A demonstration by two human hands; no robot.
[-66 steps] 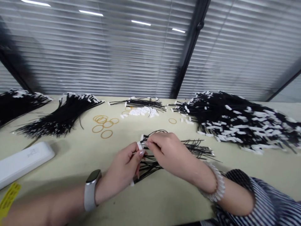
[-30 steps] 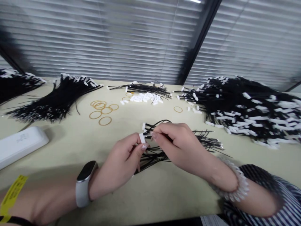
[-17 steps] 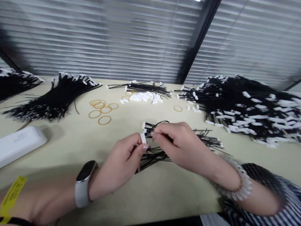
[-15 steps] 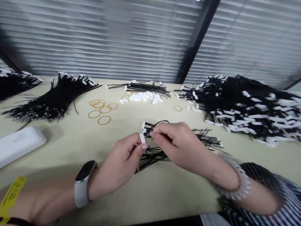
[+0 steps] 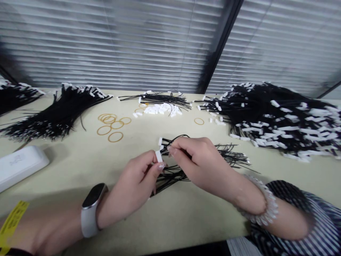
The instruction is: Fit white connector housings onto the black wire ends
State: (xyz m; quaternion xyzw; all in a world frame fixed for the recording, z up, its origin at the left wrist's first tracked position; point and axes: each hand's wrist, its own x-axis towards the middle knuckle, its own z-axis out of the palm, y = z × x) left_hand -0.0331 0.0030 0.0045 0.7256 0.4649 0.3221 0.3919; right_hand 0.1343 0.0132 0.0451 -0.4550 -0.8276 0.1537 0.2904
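Between thumb and forefinger, my left hand (image 5: pixel 140 177) pinches a white plastic connector (image 5: pixel 158 156) with black wires running from it. My right hand (image 5: pixel 195 160) is closed in a pinch on black wire just right of that connector; the exact spot is partly hidden by the fingers. Another white connector (image 5: pixel 160 141) with wires shows just beyond the pinched one. Below both hands lies a bundle of black wires (image 5: pixel 173 176). More wire ends (image 5: pixel 234 156), with bare silvery tips, stick out to the right behind my right hand.
Yellow rubber bands (image 5: pixel 115 137) lie left of centre, with a single rubber band (image 5: pixel 199 121) farther right. Loose white connectors (image 5: pixel 162 108) are heaped at the back. Large wire piles stand right (image 5: pixel 274 113) and left (image 5: pixel 58 113). A white device (image 5: pixel 22 165) sits at left.
The whole view has shifted slightly, so everything sits a little farther left. Both hands keep the same pinch on the connector and wire.
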